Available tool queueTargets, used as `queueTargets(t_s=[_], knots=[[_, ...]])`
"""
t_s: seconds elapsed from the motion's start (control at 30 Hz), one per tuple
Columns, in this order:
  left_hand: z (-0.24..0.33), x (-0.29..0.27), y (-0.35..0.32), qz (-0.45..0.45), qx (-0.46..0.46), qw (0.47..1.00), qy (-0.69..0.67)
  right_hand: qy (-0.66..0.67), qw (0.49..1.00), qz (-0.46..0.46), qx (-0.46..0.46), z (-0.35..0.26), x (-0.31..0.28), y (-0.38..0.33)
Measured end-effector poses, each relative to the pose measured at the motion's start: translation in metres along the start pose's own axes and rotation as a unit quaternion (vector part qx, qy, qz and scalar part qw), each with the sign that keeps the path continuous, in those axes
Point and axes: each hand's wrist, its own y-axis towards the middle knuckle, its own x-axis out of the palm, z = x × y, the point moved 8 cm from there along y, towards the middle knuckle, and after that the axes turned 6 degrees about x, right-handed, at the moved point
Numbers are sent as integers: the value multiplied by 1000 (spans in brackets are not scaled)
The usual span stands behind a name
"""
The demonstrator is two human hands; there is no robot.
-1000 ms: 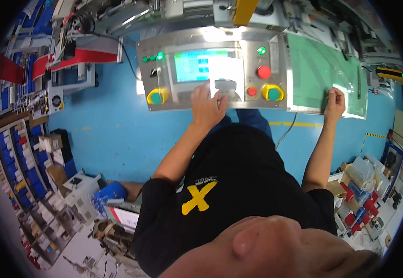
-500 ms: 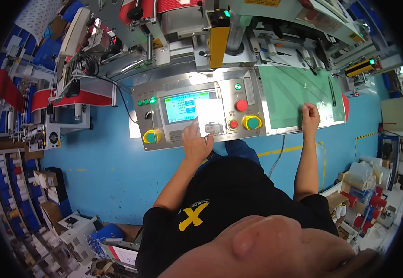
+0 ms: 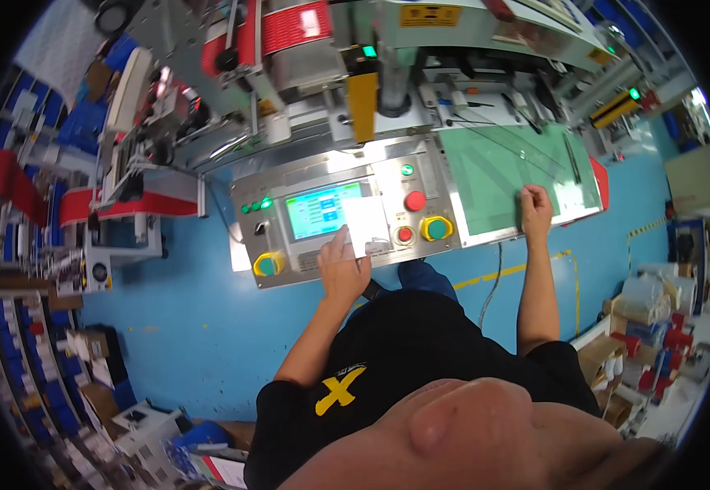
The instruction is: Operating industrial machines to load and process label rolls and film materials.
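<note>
My left hand (image 3: 342,268) is at the near edge of a steel control panel (image 3: 306,263), its fingers and thumb closed on a blank white card (image 3: 362,225). The card covers the right part of the lit touchscreen (image 3: 310,214). Over on the right, my right hand (image 3: 536,211) rests at the near edge of a green work mat (image 3: 494,180). Its fingers are curled in; whatever they may hold is too small or hidden to make out.
Right of the screen sit a red push button (image 3: 415,201), a smaller red one (image 3: 405,235) and a green button in a yellow collar (image 3: 436,229). Another green button (image 3: 267,264) is at lower left. A yellow sensor bar (image 3: 362,106) stands behind. Thin dark tweezers (image 3: 572,158) lie on the mat.
The whole view has shifted a little, with the panel now lower and slightly left. Both hands and the card keep nearly the same places relative to the panel and mat.
</note>
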Motion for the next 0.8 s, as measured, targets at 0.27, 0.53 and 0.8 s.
queueTargets(t_s=[0.27,0.53,0.8], knots=[[13,1,4,-25,38,999,7,-37,999,14,-14,-21,12,0],[24,14,0,-45,38,995,84,33,999,-22,11,-23,0,-6],[16,20,-2,-70,37,987,137,331,922,-196,50,-15,-13,-36]])
